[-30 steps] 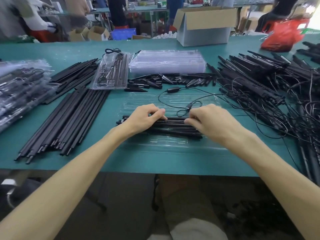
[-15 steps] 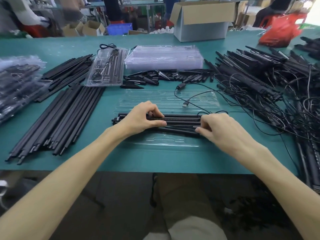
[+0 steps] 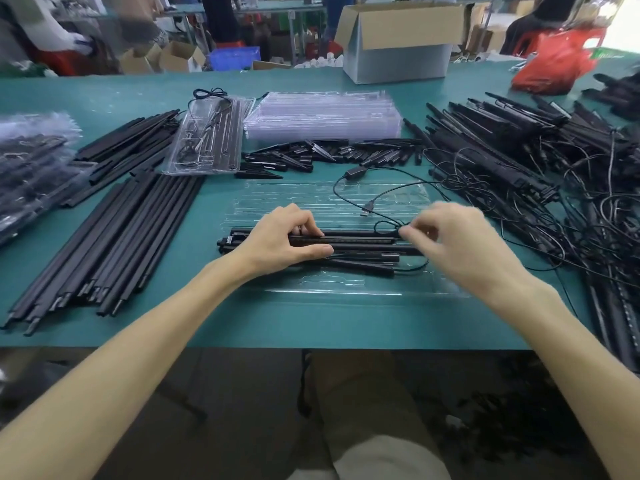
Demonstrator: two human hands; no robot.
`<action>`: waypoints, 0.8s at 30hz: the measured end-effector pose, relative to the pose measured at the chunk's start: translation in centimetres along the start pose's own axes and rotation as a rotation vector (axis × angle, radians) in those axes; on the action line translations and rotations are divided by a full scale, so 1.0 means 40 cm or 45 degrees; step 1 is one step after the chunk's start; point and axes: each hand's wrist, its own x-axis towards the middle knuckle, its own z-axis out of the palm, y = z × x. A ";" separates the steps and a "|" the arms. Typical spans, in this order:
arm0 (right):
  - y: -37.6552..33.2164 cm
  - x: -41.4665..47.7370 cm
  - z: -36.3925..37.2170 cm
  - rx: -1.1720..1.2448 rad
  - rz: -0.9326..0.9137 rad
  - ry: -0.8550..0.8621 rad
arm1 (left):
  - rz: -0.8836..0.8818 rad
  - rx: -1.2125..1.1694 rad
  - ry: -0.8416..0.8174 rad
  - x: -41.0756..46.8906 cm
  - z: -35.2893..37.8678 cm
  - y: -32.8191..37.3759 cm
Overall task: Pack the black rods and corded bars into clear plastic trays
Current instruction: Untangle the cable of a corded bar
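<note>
black rods [image 3: 360, 241] lie flat, bundled in clear tray [image 3: 332, 289] under left hand [image 3: 284, 242] grip; cord [image 3: 355, 172] loops beyond, probably attached.

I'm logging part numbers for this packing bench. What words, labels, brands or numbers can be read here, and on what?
No text is readable anywhere.
On the cardboard box: no print shows.
On the red bag: blurred, no lettering to make out.
On the black rods: no legible markings.
On the stack of clear trays: no label shows.
</note>
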 end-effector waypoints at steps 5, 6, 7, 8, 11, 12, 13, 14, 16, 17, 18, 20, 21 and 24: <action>-0.006 0.109 0.052 -0.114 0.115 -0.003 | 0.006 0.059 -0.037 -0.006 -0.003 0.014; -0.010 0.128 0.066 -0.156 0.133 -0.058 | 0.006 0.064 -0.037 -0.007 -0.003 0.016; -0.015 0.144 0.080 -0.189 0.144 -0.106 | 0.003 0.069 -0.036 -0.009 -0.004 0.017; -0.018 0.156 0.090 -0.199 0.152 -0.133 | -0.001 0.073 -0.036 -0.010 -0.004 0.018; -0.020 0.174 0.104 -0.149 0.162 -0.111 | -0.004 0.076 -0.030 -0.008 -0.004 0.018; -0.021 0.177 0.102 -0.134 0.162 -0.112 | -0.001 0.081 -0.024 -0.008 -0.004 0.017; -0.021 0.179 0.099 -0.122 0.160 -0.122 | 0.001 0.085 -0.020 -0.009 -0.002 0.015; -0.020 0.178 0.095 -0.118 0.155 -0.138 | 0.003 0.089 -0.019 -0.009 -0.001 0.013; -0.017 0.174 0.088 -0.124 0.119 -0.191 | 0.008 0.092 -0.017 -0.008 0.000 0.011; -0.014 0.170 0.087 -0.123 0.096 -0.219 | 0.011 0.092 -0.018 -0.007 0.000 0.010; -0.012 0.166 0.086 -0.124 0.073 -0.242 | 0.011 0.092 -0.021 -0.006 -0.001 0.010; -0.010 0.159 0.088 -0.116 0.046 -0.244 | 0.011 0.097 -0.027 -0.005 -0.003 0.011; -0.008 0.157 0.090 -0.091 0.048 -0.202 | 0.013 0.100 -0.030 -0.004 -0.003 0.011; -0.007 0.152 0.091 0.024 0.091 0.019 | 0.024 0.113 -0.028 -0.004 -0.004 0.009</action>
